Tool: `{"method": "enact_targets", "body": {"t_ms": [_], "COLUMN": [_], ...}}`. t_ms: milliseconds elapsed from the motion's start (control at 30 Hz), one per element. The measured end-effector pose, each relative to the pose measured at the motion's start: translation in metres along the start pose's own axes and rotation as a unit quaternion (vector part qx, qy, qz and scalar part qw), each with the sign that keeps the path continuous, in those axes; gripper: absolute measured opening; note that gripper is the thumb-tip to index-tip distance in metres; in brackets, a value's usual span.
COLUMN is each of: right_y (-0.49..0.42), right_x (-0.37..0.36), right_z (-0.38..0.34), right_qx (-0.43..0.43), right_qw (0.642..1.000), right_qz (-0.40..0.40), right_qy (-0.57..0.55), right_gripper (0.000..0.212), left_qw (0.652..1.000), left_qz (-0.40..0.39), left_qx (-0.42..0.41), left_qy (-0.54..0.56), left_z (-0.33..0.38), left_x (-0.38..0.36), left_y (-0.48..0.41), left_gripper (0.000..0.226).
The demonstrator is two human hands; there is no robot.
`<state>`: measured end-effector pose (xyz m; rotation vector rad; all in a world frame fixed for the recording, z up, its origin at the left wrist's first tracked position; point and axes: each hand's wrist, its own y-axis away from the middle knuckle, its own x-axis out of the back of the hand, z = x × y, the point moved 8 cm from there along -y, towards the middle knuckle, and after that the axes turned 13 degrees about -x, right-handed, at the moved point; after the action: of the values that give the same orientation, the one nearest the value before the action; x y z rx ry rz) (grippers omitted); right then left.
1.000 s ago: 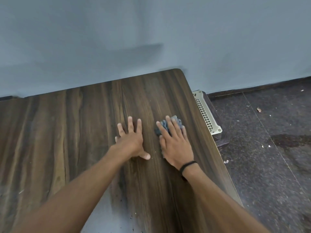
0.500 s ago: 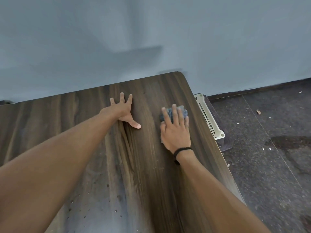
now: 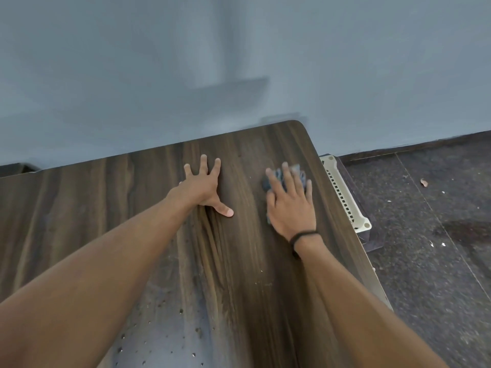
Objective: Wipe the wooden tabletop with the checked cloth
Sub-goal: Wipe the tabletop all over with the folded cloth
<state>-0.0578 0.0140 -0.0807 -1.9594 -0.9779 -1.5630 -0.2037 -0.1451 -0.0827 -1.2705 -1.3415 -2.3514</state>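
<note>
The dark wooden tabletop (image 3: 106, 213) runs from the lower left to a rounded far right corner by the wall. My right hand (image 3: 291, 205) lies flat near the table's right edge and presses down on a bunched blue-grey checked cloth (image 3: 276, 176), which shows between and beyond the fingers. A black band circles that wrist. My left hand (image 3: 206, 187) rests palm down on the bare wood to the left of the cloth, fingers spread, holding nothing. Dark specks and crumbs dot the near part of the tabletop.
A grey-blue wall (image 3: 239, 62) stands right behind the table. A cream perforated plastic crate (image 3: 345, 197) sits on the dark floor (image 3: 430, 235) just past the table's right edge, on a dark block. Small bits of litter lie on the floor.
Both hands slid away from me toward the wall over the second. The right hand carried the cloth along the right edge; since half a second ago the hands barely shifted.
</note>
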Motion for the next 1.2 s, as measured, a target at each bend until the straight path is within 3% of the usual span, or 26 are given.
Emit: {"method": "enact_targets", "body": {"t_ms": [67,200,367,500,667,800,967,1100,1200], "right_y": [-0.025,0.001,-0.055,-0.039,-0.107,-0.094,-0.149,-0.133,-0.160], "right_x": [0.000,-0.011,0.000,-0.011,0.002,-0.010,0.006,-0.006,0.011], "right_z": [-0.022,-0.021,-0.033,-0.042,-0.053,-0.063,-0.053,-0.074,-0.037], "right_qx": [-0.020,0.055,-0.028,0.053,-0.037,0.079,-0.037,0.078,0.010], "right_qw": [1.000,0.999,0.999,0.999,0.998,0.996,0.998,0.996,1.000], "right_qz": [-0.015,-0.003,-0.016,-0.004,-0.036,-0.029,-0.032,-0.029,0.002], "right_qy": [-0.007,0.001,-0.017,0.008,-0.039,-0.013,-0.051,-0.025,-0.029], "right_gripper": [0.056,0.056,0.057,0.057,0.057,0.056,0.056,0.055,0.055], "left_qw": [1.000,1.000,1.000,0.999,0.999,0.999,0.998,0.997,0.997], "left_qz": [-0.003,-0.007,-0.020,-0.029,-0.038,-0.047,-0.060,-0.069,-0.068], "left_qx": [0.004,0.002,0.007,0.015,0.021,0.019,0.033,0.034,0.029], "left_qy": [0.004,-0.001,0.007,0.002,0.002,0.006,0.000,0.003,0.002], "left_z": [-0.001,0.002,0.001,0.004,0.001,0.004,0.004,0.007,0.009], "left_x": [0.000,-0.005,-0.001,-0.004,-0.002,-0.006,-0.003,-0.005,-0.004], "left_y": [-0.001,-0.001,-0.002,-0.003,-0.005,-0.004,-0.005,-0.004,-0.003], "left_gripper": [0.150,0.150,0.150,0.151,0.151,0.151,0.151,0.151,0.150]}}
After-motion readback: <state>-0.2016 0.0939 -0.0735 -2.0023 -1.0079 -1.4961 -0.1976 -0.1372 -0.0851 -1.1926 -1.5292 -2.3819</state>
